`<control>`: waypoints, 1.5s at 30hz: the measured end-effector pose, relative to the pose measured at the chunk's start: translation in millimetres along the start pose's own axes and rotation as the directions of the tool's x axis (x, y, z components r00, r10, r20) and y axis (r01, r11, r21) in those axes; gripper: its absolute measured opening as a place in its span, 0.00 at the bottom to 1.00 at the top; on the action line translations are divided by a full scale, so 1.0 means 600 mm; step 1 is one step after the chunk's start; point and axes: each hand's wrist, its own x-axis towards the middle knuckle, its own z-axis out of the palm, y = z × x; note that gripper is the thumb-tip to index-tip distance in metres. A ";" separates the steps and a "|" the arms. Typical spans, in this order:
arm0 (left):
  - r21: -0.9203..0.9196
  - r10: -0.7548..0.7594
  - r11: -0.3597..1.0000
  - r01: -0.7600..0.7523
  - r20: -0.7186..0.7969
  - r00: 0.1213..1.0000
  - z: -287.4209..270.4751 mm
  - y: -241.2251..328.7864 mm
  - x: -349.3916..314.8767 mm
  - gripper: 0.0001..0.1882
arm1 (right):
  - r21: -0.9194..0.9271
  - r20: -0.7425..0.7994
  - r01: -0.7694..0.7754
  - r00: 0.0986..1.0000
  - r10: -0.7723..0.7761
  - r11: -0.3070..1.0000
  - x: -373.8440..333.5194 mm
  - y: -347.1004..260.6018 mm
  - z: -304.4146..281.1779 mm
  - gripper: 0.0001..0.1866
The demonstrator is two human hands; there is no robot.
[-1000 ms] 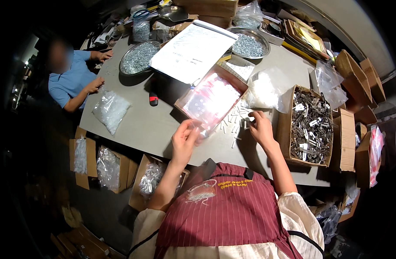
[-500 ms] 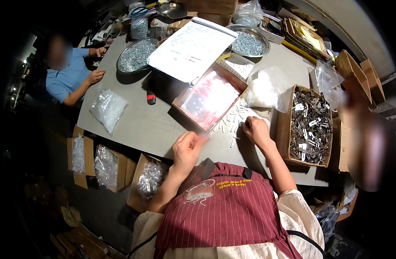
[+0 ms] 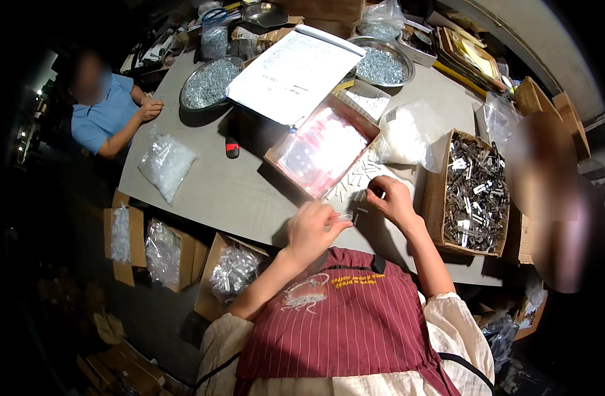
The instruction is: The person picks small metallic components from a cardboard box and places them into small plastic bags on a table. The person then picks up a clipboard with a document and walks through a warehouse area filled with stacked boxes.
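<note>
My left hand (image 3: 310, 228) is closed in a pinch on a small clear plastic bag (image 3: 344, 217), just above the table near my apron. To its right, my right hand (image 3: 393, 199) has thumb and fingertips drawn together over several small white pegs (image 3: 363, 170) scattered on the table; whether a peg is between those fingers I cannot make out. Directly beyond the hands is an open cardboard box (image 3: 291, 173) filled with small clear bags with red edges (image 3: 329, 142).
A clipboard with paper (image 3: 296, 72) leans over the box's far side, between two metal bowls of screws (image 3: 213, 84). On the right are a bag of white pieces (image 3: 404, 135) and a carton of dark metal clips (image 3: 474, 191). Another person (image 3: 104, 112) sits at the far left.
My left hand has moved right toward my right hand, and the small clear bag now shows at its fingertips. My right hand has barely shifted. The other person's hands have come together.
</note>
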 end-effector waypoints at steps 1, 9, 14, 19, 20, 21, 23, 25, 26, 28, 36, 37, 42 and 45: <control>-0.031 0.040 0.999 -0.041 -0.012 0.999 0.007 0.002 0.002 0.14 | 0.137 -0.063 0.034 0.998 -0.025 0.990 -0.004 -0.033 -0.012 0.07; -0.050 0.152 0.988 -0.148 0.076 0.985 0.023 0.014 0.023 0.16 | 0.200 -0.264 0.418 0.894 -0.363 0.886 -0.025 -0.090 -0.027 0.07; -0.224 0.116 0.968 -0.114 -0.005 0.993 0.018 0.023 0.033 0.19 | 0.135 -0.265 0.346 0.916 -0.302 0.929 -0.041 -0.099 -0.054 0.12; -0.190 0.170 0.967 -0.168 -0.010 0.985 0.014 0.027 0.033 0.23 | 0.266 0.089 0.208 0.967 -0.239 0.941 -0.060 -0.110 -0.063 0.23; -0.189 0.193 0.963 -0.193 -0.019 0.981 0.014 0.028 0.035 0.23 | 0.234 0.096 0.217 0.965 -0.245 0.948 -0.064 -0.111 -0.062 0.25; -0.096 0.213 0.971 -0.217 -0.056 0.976 0.013 0.032 0.038 0.23 | 0.202 0.103 0.227 0.962 -0.251 0.953 -0.067 -0.112 -0.061 0.26; 0.029 0.245 0.970 -0.243 -0.074 0.967 0.010 0.034 0.044 0.22 | 0.108 0.167 0.252 0.949 -0.268 0.962 -0.071 -0.108 -0.061 0.27; 0.021 0.254 0.967 -0.255 0.015 0.967 0.015 0.012 0.040 0.21 | 0.257 0.190 0.258 0.932 -0.310 0.932 -0.071 -0.099 -0.048 0.27; -0.012 0.249 0.969 -0.249 0.082 0.965 0.020 -0.004 0.034 0.20 | 0.333 0.202 0.259 0.920 -0.337 0.907 -0.067 -0.099 -0.043 0.27; -0.010 0.102 0.995 -0.102 0.089 0.991 0.032 -0.019 0.014 0.18 | 0.320 0.094 0.211 0.963 -0.253 0.923 -0.053 -0.103 -0.044 0.21; -0.127 -0.004 0.992 0.006 0.017 1.000 0.023 -0.007 0.009 0.14 | -0.185 0.135 -0.068 0.986 0.094 0.980 -0.056 0.015 0.060 0.13; -0.175 -0.029 0.984 0.033 0.025 0.999 0.020 -0.004 0.010 0.15 | -0.236 0.141 -0.089 0.982 0.125 0.968 -0.058 0.020 0.060 0.14; -0.300 -0.151 0.938 0.174 0.100 0.983 0.009 0.012 0.003 0.16 | -0.159 0.184 -0.198 0.957 0.226 0.967 -0.051 -0.046 0.049 0.19; -0.331 -0.120 0.933 0.144 0.091 0.989 0.020 0.012 0.003 0.16 | -0.308 0.180 0.018 0.983 0.040 0.951 -0.074 -0.051 0.076 0.13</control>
